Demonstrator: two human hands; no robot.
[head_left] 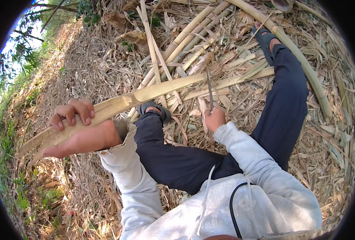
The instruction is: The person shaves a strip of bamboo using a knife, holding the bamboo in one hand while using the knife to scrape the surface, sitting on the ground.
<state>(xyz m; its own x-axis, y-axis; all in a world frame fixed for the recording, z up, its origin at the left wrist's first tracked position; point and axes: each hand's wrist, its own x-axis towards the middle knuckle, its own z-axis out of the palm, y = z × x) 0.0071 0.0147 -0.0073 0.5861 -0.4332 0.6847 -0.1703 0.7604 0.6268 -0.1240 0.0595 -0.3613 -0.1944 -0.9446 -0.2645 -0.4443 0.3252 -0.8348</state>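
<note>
A long split bamboo strip (pixel 161 90) with its pale inner face showing slants across the view from lower left to upper right. My left hand (pixel 75 128) is wrapped round its near left part, fingers over the far edge and the thumb side below. A node crosses the strip near its middle. My right hand (pixel 215 119) is closed on the handle of a knife (pixel 210 90). Its narrow blade points away from me and meets or overlaps the strip's far right end; whether it touches I cannot tell. The knife's handle is mostly hidden in my fist.
Several bamboo poles (pixel 185 36) lie beyond the strip, with thin split pieces (pixel 150 44) across them. A long curved pole (pixel 305 64) runs past my right foot (pixel 266 42). Dry bamboo leaves and shavings (pixel 241 96) cover the ground. Green plants (pixel 21 200) grow at the left.
</note>
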